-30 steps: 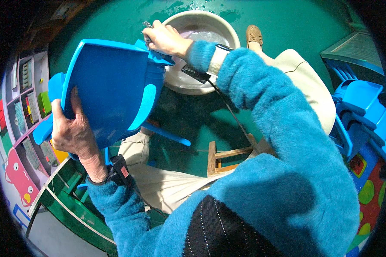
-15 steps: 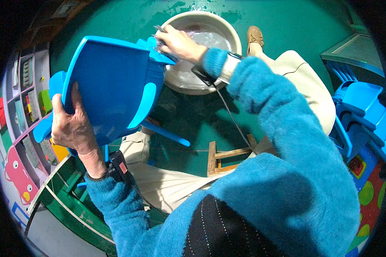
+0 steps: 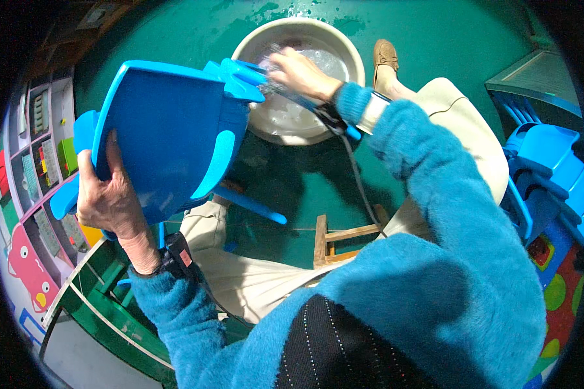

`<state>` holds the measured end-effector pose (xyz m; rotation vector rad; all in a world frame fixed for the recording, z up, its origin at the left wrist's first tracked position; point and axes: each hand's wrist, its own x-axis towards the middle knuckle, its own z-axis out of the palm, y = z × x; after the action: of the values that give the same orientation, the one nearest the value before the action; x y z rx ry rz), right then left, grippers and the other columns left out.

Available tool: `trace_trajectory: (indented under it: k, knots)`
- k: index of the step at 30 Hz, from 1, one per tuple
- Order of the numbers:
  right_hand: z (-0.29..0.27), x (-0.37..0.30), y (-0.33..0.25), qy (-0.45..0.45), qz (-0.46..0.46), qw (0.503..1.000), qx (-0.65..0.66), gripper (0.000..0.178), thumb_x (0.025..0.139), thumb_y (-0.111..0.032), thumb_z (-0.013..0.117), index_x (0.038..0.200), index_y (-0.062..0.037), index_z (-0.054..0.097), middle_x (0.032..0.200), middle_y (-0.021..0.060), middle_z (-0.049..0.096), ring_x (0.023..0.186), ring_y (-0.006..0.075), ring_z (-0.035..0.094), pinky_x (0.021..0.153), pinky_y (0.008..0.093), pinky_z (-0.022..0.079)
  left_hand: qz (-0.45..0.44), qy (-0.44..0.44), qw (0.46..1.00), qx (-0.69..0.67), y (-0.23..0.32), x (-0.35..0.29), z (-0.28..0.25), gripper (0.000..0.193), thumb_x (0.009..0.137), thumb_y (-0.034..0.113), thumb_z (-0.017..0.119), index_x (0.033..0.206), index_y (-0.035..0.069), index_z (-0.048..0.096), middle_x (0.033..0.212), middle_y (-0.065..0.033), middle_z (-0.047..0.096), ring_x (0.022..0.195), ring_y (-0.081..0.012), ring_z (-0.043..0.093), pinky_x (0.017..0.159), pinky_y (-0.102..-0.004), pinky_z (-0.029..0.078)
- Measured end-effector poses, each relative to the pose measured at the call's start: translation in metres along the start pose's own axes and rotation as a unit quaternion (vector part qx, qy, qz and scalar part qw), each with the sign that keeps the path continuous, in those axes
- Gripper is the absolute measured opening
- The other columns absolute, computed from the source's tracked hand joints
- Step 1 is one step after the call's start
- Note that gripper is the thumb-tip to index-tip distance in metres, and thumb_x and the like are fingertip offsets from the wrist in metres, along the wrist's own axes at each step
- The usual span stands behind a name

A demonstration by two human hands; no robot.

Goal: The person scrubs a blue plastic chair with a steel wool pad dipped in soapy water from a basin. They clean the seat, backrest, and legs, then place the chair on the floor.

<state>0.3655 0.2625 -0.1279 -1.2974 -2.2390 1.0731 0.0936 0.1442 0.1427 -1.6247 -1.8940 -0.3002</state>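
Observation:
A small blue plastic chair (image 3: pixel 165 136) is tilted in front of me on the left, wet-looking on its seat. My left hand (image 3: pixel 112 198) grips its near left edge, thumb and fingers either side of the plastic. My right hand (image 3: pixel 300 74) is closed on a greyish cloth or scouring pad (image 3: pixel 274 63), smeared by motion, just right of the chair's far corner. Below that hand stands a cream basin (image 3: pixel 359 72) on the green floor, with sudsy water inside.
Stacked blue chairs (image 3: pixel 551 159) stand at the right, below a grey panel (image 3: pixel 535 81). A wooden stool (image 3: pixel 321 240) is near my legs. On the left are a toy shelf (image 3: pixel 27 168) and a green frame (image 3: pixel 97 311). A cable (image 3: pixel 357 172) hangs from my right wrist.
My right hand has moved right, off the chair's far corner, taking the cloth or pad along. The chair's far end has dipped slightly toward me; my left hand keeps its grip.

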Motion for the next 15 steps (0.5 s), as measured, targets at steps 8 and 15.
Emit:
trace_trajectory:
  k: [8, 15]
  knots:
    - [0.013, 0.06, -0.019, 0.098, -0.12, 0.982, 0.111, 0.028, 0.097, -0.036, 0.058, 0.107, -0.0119, 0.067, 0.102, 0.019, 0.059, 0.102, 0.0346, 0.059, 0.089, 0.0468, 0.048, 0.013, -0.003, 0.999, 0.049, 0.002, 0.0, -0.003, 0.037, 0.087, 0.057, 0.067, 0.089, 0.02, 0.068, 0.061, -0.0057, 0.066, 0.048, -0.0217, 0.061, 0.045, -0.036, 0.046]
    - [0.007, -0.034, 0.083, -0.061, -0.014, 0.996, 0.058, 0.023, 0.089, -0.028, 0.067, 0.103, -0.0105, 0.07, 0.101, 0.0196, 0.069, 0.097, 0.0373, 0.065, 0.089, 0.0463, 0.05, 0.01, 0.015, 1.0, 0.004, 0.001, -0.001, 0.002, 0.046, 0.084, 0.07, 0.061, 0.092, 0.026, 0.07, 0.055, -0.007, 0.062, 0.045, -0.0283, 0.059, 0.044, -0.0412, 0.043]
